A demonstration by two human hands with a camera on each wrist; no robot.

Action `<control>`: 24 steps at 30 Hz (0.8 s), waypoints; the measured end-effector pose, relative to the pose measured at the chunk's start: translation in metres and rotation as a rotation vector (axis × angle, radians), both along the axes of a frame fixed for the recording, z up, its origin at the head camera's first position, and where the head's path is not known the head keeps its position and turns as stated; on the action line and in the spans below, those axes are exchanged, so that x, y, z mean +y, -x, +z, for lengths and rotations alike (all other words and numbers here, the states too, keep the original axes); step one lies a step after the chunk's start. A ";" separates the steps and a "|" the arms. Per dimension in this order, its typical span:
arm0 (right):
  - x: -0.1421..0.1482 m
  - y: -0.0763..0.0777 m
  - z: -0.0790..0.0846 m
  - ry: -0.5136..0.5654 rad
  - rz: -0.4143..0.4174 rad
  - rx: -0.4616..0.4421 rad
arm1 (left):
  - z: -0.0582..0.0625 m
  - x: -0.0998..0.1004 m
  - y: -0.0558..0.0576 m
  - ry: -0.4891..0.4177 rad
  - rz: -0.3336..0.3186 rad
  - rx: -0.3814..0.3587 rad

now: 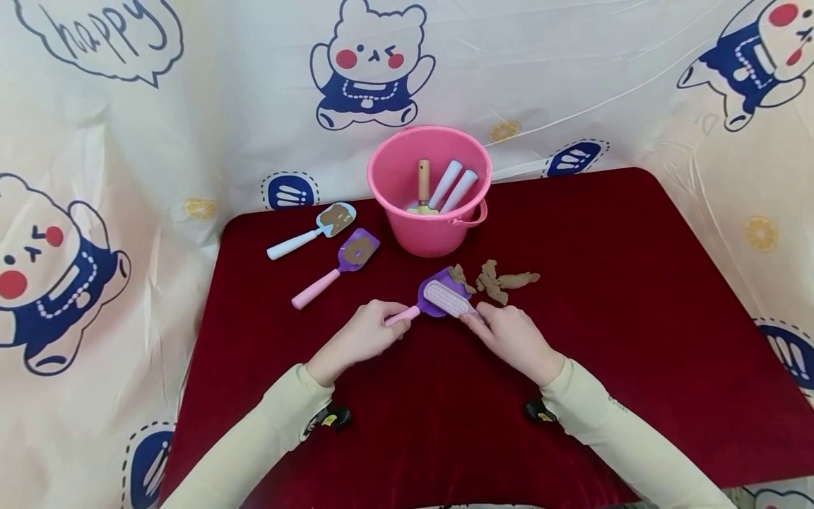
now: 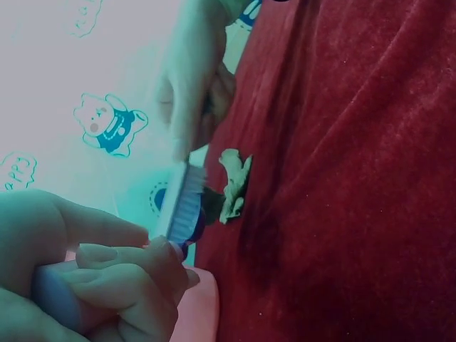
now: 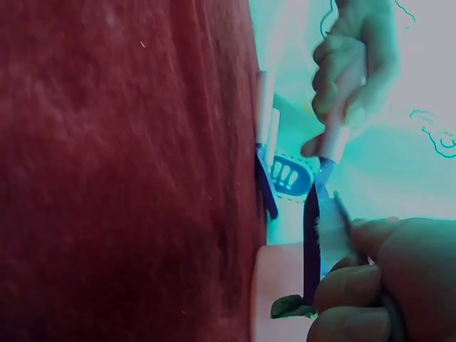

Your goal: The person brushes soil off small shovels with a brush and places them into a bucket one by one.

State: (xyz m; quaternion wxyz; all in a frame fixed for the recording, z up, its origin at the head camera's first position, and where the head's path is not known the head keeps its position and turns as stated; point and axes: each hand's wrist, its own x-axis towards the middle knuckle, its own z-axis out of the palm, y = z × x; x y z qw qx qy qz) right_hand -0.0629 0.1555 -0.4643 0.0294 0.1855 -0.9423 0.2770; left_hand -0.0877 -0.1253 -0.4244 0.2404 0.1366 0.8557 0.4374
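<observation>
Bear-printed cloth (image 1: 254, 85) hangs behind a dark red table (image 1: 604, 283). At its middle, the left hand (image 1: 364, 331) has its fingers wrapped round the pink handle (image 1: 403, 316) of one purple shovel (image 1: 432, 308), while the fingers of the right hand (image 1: 514, 338) grip one brush (image 1: 447, 299) laid over the blade. Both tools look light and stiff, probably plastic, and best held by their handles; the bristles should give a little. Brown clay (image 1: 462, 278) at the blade's far edge looks soft and crumbly; more lies just to the right, too bunched to count. Two other shovels, one blue (image 1: 292, 244) and one purple (image 1: 316, 288), lie on the left. One pink bucket (image 1: 420, 230) beyond holds three upright handles, one wooden (image 1: 423, 182) and two pale (image 1: 445, 184).
</observation>
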 end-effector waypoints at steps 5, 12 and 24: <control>0.007 0.003 -0.003 -0.027 -0.069 -0.020 | -0.002 -0.003 0.000 0.029 -0.015 0.008; 0.012 0.006 -0.003 -0.034 -0.090 -0.038 | -0.001 -0.006 0.002 0.050 -0.034 0.027; 0.011 0.003 0.001 0.029 -0.007 -0.021 | -0.002 -0.010 0.003 0.044 -0.006 0.026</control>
